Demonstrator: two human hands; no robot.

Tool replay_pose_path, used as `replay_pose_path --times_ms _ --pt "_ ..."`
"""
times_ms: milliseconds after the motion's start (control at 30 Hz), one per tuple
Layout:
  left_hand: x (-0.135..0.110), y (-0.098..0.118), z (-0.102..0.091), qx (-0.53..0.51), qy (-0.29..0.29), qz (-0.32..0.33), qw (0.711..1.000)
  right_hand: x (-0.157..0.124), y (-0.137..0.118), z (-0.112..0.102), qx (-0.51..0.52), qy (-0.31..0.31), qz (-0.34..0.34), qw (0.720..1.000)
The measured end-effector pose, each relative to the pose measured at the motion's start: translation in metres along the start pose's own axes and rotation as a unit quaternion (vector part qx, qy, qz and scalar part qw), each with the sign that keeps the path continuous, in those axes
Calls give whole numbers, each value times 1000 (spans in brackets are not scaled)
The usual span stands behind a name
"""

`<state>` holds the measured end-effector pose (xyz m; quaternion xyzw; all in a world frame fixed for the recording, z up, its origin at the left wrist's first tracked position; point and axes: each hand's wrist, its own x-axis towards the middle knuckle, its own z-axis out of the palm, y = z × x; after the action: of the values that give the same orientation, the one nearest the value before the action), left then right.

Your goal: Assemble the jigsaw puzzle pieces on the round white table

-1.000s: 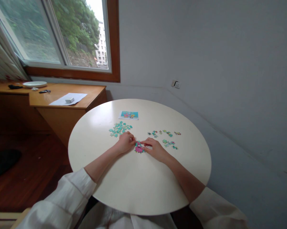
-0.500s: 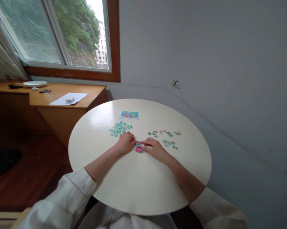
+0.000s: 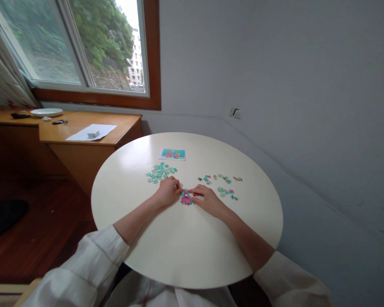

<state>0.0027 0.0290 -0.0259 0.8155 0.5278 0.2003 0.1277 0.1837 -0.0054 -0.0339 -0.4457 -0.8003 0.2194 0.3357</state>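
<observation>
While both hands work at the centre of the frame, a small pink-and-teal jigsaw section (image 3: pixel 186 198) lies between them on a round cream table (image 3: pixel 185 247). The left hand (image 3: pixel 168 191) has its fingers curled at the section's upper-left edge; the right hand (image 3: pixel 207 201) reaches thumb and index finger, slightly parted, to its right edge — whether either pinches a piece cannot be told. Mostly teal loose pieces (image 3: pixel 160 174) lie up and left, near a reference picture card (image 3: pixel 173 154). Good joining here probably means steadying one side, lining up tab and socket, then pressing flat — gently, so neighbours stay locked.
</observation>
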Motion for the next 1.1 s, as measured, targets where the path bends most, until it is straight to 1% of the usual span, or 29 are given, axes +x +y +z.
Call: replay_pose_path --times_ms 333,733,1100 --pt "1 -2 4 13 7 3 1000 0 -3 -1 -8 -5 12 1000" --pt "-1 0 1 15 -4 3 1000 0 -4 -1 -4 -3 10 1000" --pt "-1 -2 4 -9 11 16 1000 0 -2 -1 0 2 5 1000"
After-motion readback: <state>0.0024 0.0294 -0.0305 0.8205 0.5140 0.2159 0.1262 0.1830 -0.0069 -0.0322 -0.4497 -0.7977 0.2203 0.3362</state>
